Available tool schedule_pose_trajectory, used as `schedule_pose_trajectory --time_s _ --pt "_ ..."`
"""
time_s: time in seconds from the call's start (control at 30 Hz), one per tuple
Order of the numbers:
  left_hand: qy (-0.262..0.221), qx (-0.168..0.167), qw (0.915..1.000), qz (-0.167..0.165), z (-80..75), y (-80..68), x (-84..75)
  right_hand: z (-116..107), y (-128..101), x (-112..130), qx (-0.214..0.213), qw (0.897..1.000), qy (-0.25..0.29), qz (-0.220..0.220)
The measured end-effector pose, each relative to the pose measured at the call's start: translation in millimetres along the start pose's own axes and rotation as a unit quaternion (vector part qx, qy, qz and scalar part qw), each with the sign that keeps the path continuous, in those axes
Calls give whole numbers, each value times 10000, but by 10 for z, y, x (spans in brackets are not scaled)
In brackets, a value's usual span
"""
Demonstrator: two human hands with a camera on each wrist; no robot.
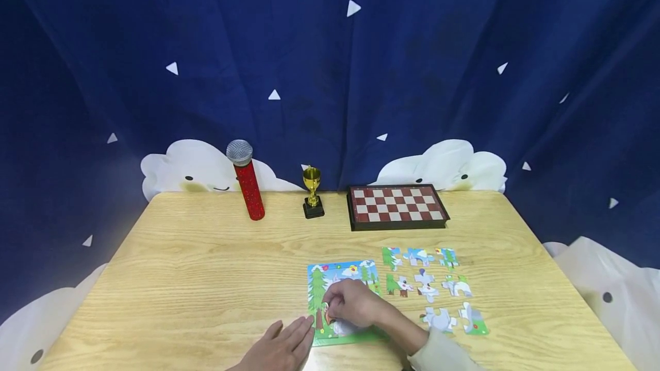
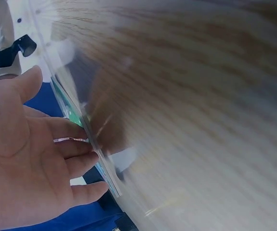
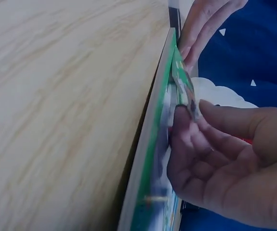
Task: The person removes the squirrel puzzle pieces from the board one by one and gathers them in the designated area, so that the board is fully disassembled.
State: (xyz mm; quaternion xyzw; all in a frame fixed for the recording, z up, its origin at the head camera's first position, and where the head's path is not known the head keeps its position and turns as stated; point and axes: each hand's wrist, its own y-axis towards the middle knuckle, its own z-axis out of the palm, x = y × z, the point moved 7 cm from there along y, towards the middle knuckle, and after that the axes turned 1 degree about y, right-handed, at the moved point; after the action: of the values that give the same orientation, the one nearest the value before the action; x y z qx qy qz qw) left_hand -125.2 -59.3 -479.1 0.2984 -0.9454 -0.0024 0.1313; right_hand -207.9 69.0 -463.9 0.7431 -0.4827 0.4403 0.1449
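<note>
A colourful jigsaw board (image 1: 317, 284) with a forest picture lies on the table. Over its lower middle, my right hand (image 1: 354, 303) pinches a jigsaw piece (image 3: 183, 82) between thumb and fingers; in the right wrist view the piece is tilted up from the board's surface. My left hand (image 1: 282, 348) is flat with straight fingers, its fingertips right at the board's left edge. The left wrist view shows that palm and the thin side of the board. Part of the board is hidden under my right hand and forearm.
Several loose jigsaw pieces (image 1: 425, 285) are laid out in rows to the right of the board. Along the table's back stand a red microphone (image 1: 250, 188) and a small gold trophy (image 1: 311, 182), with a chessboard case (image 1: 397, 205) to their right. A blue curtain (image 1: 309, 44) hangs behind.
</note>
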Motion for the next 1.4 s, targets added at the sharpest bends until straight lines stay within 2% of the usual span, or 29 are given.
schedule_pose_trajectory --time_s 0.2,0.47,0.77,0.93,1.17,1.4 --pt "-250 300 9992 2 29 9 28 -45 -3 -16 -37 9987 480 -166" --pt "-392 318 9987 -19 47 8 49 -316 -148 -181 -14 9992 336 -211" --pt "-303 152 9994 58 23 -8 70 -699 -393 -464 34 9979 621 -196" --pt "-417 291 9987 62 23 -16 76 -837 -512 -625 -19 9983 584 -27" --pt "-591 531 9968 39 23 -34 105 -896 -569 -785 2 9985 502 236" --pt "-705 670 9953 13 21 -47 123 -886 -530 -827 -311 9986 227 358"
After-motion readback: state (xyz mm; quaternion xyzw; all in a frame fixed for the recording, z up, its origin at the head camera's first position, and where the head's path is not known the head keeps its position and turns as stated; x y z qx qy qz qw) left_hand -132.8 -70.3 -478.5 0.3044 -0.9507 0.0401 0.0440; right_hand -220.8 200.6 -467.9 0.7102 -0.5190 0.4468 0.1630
